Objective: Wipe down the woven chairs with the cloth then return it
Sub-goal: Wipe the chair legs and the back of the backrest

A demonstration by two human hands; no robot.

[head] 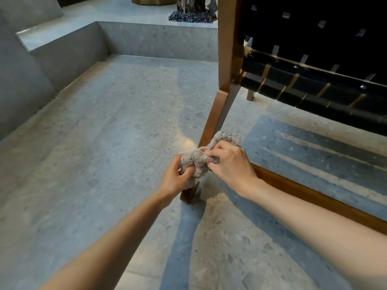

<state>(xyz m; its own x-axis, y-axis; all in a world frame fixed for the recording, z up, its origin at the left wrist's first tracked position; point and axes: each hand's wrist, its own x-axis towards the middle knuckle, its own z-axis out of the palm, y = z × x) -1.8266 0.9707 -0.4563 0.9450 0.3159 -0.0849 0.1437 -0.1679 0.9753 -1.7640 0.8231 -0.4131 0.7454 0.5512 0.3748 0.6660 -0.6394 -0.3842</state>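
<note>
Both hands reach forward, forearms outstretched: left hand and right hand each grip the bunched grey cloth against the woven chair's wooden leg.

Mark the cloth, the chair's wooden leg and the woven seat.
cloth (198, 162): head view, the bunched middle of the fabric.
wooden leg (215, 118): head view, mid-length, above the cloth.
woven seat (337, 96): head view, a black strap wrapped over its edge.
</note>
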